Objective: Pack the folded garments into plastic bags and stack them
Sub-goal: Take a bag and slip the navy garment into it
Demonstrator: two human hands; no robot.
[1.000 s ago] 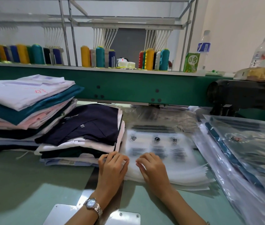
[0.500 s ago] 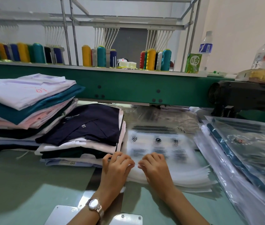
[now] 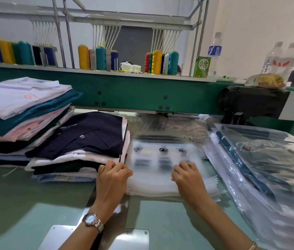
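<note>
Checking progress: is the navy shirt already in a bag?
No, the navy shirt lies bare atop the folded pile.

2 stacks of folded garments sit on the left of the counter (image 3: 25, 204). The taller stack (image 3: 22, 112), farthest left, has a white piece on top of teal, pink and dark ones. The lower stack (image 3: 81, 138) just beside it has a navy garment over white and dark layers. Against its right edge lies a flat pile of empty plastic bags (image 3: 160, 184), clear with black print, the top one blurred. Farther right, bagged garments (image 3: 259, 159) lie stacked, slightly fanned.
</note>
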